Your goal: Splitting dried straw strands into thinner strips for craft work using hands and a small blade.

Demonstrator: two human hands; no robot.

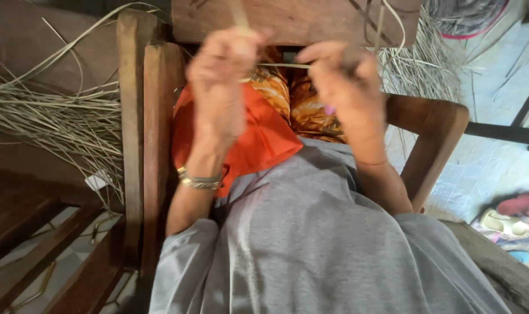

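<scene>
Above the orange cloth (250, 136), both hands pinch one pale cane strip (282, 65): left hand (221, 78) and right hand (340, 75) clamped, beside the wooden chair frame (154, 116).

Strip (279, 65): thin plant fibre, pale, dry, matt.
Fibre bundle (49, 116): same straw-like material, loose, rough.
Chair frame (142, 128): solid wood, brown, worn, dull sheen; grain visible.
Bangle (199, 182): metal, silvery, slightly glossy.
Orange cloth (258, 136): woven fabric, smooth, matt.
Patterned cloth (302, 104): light fabric, faint sheen.
Grey garment (311, 232): soft knit cloth, matt.
Floor (491, 168): pale tiles, smooth.
Sandal (503, 222): plastic or rubber, smooth.
</scene>
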